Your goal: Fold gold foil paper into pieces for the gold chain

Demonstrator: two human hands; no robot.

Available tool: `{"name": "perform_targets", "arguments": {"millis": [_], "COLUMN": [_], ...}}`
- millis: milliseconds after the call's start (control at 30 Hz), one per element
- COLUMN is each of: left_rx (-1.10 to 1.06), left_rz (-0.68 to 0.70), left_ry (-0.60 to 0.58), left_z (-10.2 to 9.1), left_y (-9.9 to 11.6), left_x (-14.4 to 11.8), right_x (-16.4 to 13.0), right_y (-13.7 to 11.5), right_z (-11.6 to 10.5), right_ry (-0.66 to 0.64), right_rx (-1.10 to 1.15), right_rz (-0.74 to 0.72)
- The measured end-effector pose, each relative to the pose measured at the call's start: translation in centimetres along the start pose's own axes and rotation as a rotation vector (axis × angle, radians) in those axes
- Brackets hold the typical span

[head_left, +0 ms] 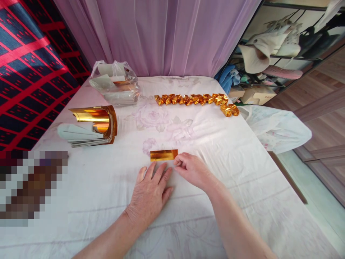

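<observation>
A folded strip of shiny gold foil paper point(163, 155) lies on the tablecloth in front of me. My left hand point(152, 187) rests flat with fingers spread, its fingertips along the strip's near edge. At the right end of the strip, my right hand point(191, 169) is closed, with curled fingers and thumb at the paper's edge; its exact grip is partly hidden. Behind the strip runs a row of folded gold foil pieces point(188, 99), with a few more pieces point(229, 110) at its right end. To the left stands a curved stack of gold foil sheets point(109, 124) with pale backs.
A clear plastic bag point(115, 84) of more paper sits at the table's back left. The floral tablecloth point(107, 190) has wrinkles. Beyond the right edge are a pale plastic bag point(283, 127) and a shelf rack with a cap point(254, 57). A purple curtain point(161, 36) hangs behind.
</observation>
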State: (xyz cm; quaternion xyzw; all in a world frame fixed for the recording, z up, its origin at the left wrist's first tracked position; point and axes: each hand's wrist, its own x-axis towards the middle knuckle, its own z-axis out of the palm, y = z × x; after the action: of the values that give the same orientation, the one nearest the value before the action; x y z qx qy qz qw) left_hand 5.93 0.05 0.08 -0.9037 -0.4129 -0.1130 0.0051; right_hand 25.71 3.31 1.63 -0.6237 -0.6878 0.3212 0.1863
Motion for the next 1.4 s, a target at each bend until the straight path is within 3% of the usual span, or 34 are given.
{"name": "perform_targets", "arguments": {"millis": [800,1400], "left_rx": [-0.024,-0.072], "left_rz": [-0.003,0.062], "left_ry": [0.017,0.011], "left_z": [0.1,-0.3], "left_y": [-0.1,-2.1], "left_x": [-0.1,-0.4], "right_x": [0.1,0.2], "right_y": [-0.8,-0.5], "right_z": [0.6,0.2], "right_ry": [0.005,-0.013], "right_rx": [-0.125,-0.066], "right_rz": [0.074,0.018]}}
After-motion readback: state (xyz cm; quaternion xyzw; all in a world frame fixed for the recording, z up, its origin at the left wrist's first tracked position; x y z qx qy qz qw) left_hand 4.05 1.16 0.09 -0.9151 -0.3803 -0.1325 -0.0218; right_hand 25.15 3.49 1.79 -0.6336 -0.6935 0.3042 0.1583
